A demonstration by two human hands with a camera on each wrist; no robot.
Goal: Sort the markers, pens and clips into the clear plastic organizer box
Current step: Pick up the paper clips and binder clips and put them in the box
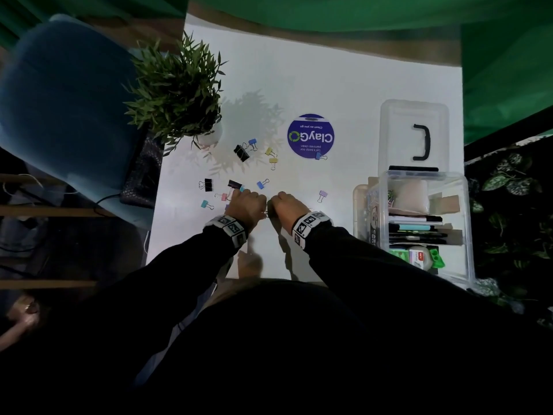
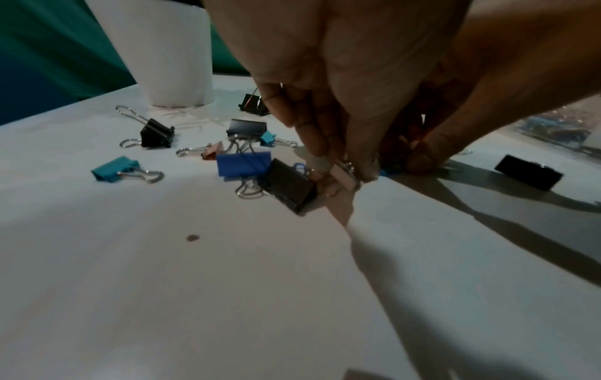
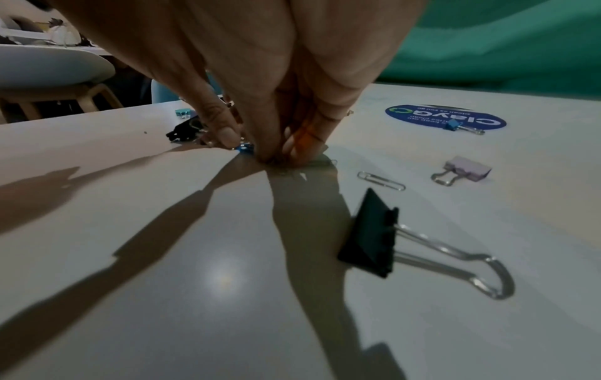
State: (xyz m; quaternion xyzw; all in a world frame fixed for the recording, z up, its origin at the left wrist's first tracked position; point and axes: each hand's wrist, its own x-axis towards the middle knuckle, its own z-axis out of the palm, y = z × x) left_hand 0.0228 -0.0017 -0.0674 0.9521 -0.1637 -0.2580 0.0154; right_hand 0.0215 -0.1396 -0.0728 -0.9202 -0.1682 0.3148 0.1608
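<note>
The left hand (image 2: 325, 84) has its fingers (image 2: 312, 133) curled down, pinching a small pale binder clip (image 2: 344, 177) with a black clip (image 2: 291, 186) hanging against it. The right hand (image 3: 260, 77) bunches its fingers (image 3: 227, 132) on the tabletop (image 1: 344, 85) over small clips; exactly what they grasp cannot be told.

The tabletop is white and glossy, with green drapery behind and a blue chair (image 1: 65, 100) to the left. Loose binder clips (image 1: 242, 152) lie scattered ahead of the hands, one blue clip (image 1: 320, 156) on a round purple sticker (image 1: 310, 136). The clear organizer box (image 1: 425, 223) stands at the right edge, pens already inside, its lid (image 1: 414, 133) lying beyond it.

Only the right wrist view shows a wire paperclip (image 3: 380, 180), a lilac clip (image 3: 465, 168) and a large black clip (image 3: 370, 236) near the hand. The left wrist view alone shows the white plant pot (image 2: 162, 51) from the side.

Bare tabletop lies between the hands and the box.
</note>
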